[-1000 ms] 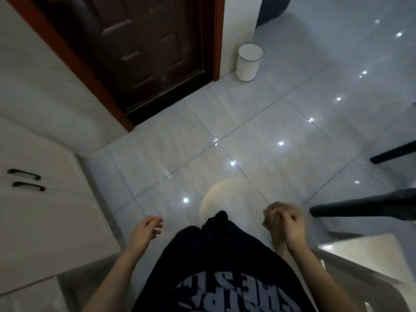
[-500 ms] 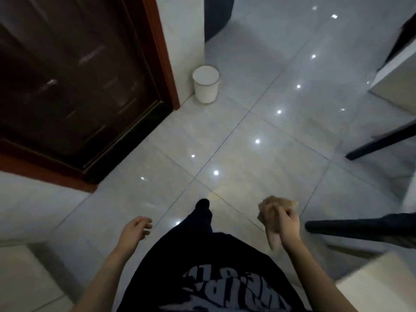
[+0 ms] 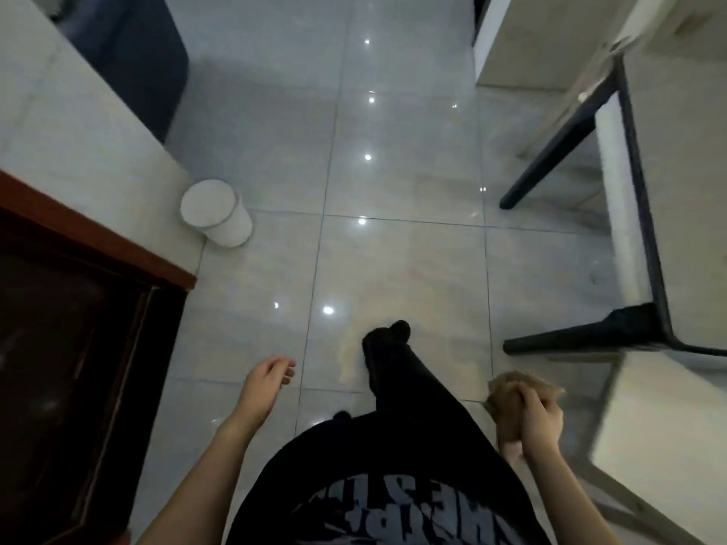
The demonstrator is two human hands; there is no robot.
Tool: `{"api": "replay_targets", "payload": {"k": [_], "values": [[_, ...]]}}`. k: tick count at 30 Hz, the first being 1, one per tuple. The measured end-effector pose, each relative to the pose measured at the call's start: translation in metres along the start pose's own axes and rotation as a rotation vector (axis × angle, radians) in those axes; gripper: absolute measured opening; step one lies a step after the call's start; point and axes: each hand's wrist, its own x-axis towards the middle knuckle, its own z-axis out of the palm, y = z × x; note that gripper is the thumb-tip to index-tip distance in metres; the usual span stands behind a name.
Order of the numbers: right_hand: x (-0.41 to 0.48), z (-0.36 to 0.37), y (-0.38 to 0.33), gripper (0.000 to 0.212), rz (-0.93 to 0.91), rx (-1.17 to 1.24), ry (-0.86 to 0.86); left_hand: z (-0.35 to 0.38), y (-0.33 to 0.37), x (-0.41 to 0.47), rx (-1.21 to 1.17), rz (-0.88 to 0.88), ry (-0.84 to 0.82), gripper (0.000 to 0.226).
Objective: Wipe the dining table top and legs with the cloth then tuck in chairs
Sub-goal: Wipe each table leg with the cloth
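My right hand is closed around a crumpled brown cloth, held low in front of my right hip. My left hand hangs free on the left, fingers loosely curled and holding nothing. The dining table fills the right side: a pale top with a dark rim. Two black legs show, one at the near corner and one farther back. A pale chair stands at the lower right, close to my right hand.
A white round bin stands against the wall at the left. A dark wooden door with a red-brown frame is at lower left. A dark blue object sits at upper left. Glossy grey tile floor stretches ahead.
My view has swung to the right: the door and bin slid left and the table came into view on the right. Both hands kept their hold and pose.
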Motion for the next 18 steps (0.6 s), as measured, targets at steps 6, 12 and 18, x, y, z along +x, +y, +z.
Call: {"api": "replay_targets", "payload": {"k": [6, 12, 18], "values": [[0.070, 0.046, -0.094, 0.030, 0.014, 0.049, 0.017, 0.027, 0.095, 0.086, 0.040, -0.037, -0.019, 0.023], [0.134, 0.087, -0.200, 0.022, -0.031, 0.105, 0.033, 0.043, 0.189, 0.151, 0.089, 0.000, -0.041, 0.025], [0.191, 0.110, -0.263, 0.012, 0.013, 0.230, 0.097, 0.074, 0.287, 0.244, 0.188, 0.042, -0.102, 0.025]]}}
